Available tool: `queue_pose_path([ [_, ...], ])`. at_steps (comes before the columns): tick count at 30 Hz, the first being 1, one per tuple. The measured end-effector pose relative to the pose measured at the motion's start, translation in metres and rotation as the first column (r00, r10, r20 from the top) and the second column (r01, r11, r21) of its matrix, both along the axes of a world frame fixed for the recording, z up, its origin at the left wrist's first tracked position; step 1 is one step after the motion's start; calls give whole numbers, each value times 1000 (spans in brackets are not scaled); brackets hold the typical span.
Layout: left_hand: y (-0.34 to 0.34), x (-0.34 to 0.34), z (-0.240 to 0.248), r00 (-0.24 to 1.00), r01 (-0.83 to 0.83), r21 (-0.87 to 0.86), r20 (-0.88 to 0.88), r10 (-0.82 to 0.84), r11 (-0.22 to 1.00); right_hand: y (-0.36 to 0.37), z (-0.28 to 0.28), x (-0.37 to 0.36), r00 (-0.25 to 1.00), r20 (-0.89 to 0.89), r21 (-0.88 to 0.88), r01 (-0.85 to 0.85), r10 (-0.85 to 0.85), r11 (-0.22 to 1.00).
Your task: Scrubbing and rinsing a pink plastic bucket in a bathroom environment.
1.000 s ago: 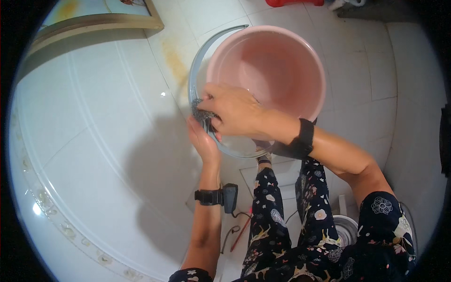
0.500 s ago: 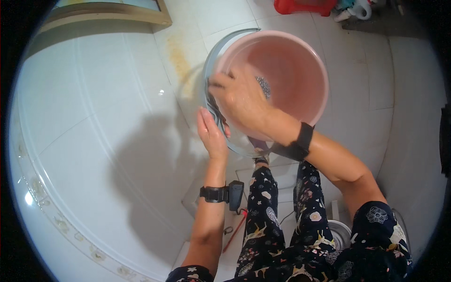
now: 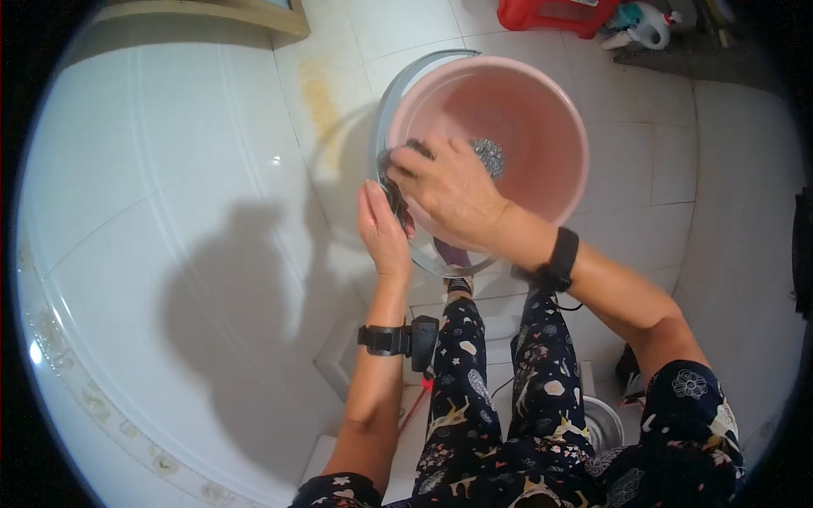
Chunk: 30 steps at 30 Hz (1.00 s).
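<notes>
My right hand (image 3: 449, 188) reaches over the near left side of a round pink bucket (image 3: 555, 127). Its fingers are curled over a dark grey, wiry clump that looks like a steel wool scrubber (image 3: 417, 148), partly hidden. Just left, my left hand (image 3: 385, 229) is wrapped round the side of a curved piece with a grey rim (image 3: 396, 91), fingers outside and thumb inside. That rim arcs round the left of the bucket; how the two fit together is unclear. A silvery, glittering clump (image 3: 488, 157) shows inside the bucket, beyond my right hand.
A large white tub-like surface (image 3: 127, 279) with a raised edge fills the left. A red plastic stool (image 3: 555, 17) and a white bottle (image 3: 652, 30) stand at the far right. A metal bowl (image 3: 603, 423) sits by my leg. Stained white tiles (image 3: 406, 34) cover the floor.
The fingers of my right hand have shifted slightly right and down along the rim, and more of the wiry clump shows. My left hand keeps its hold. The whole view has shifted a little.
</notes>
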State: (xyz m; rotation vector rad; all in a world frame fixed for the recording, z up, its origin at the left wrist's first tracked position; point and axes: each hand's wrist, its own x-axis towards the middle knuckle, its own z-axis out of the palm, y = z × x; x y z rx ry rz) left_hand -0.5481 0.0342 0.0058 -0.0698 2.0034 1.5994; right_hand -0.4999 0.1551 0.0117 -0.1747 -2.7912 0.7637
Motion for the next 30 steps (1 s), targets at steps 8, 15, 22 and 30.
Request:
queue_pose_path([
  [8,12,10,-1,997,-15,8,80,15,1000,74,-56,-21,884,-22,-102,462,-466,881],
  [15,5,3,0,999,11,-16,42,-11,1000,24,-12,-3,964,-79,-224,233,-256,946],
  [22,4,4,2,998,42,-17,41,-41,999,21,-1,2,994,-54,-11,-97,96,995],
  [30,7,4,4,999,18,-6,50,-18,1000,13,14,-9,941,335,-559,232,-39,796],
])
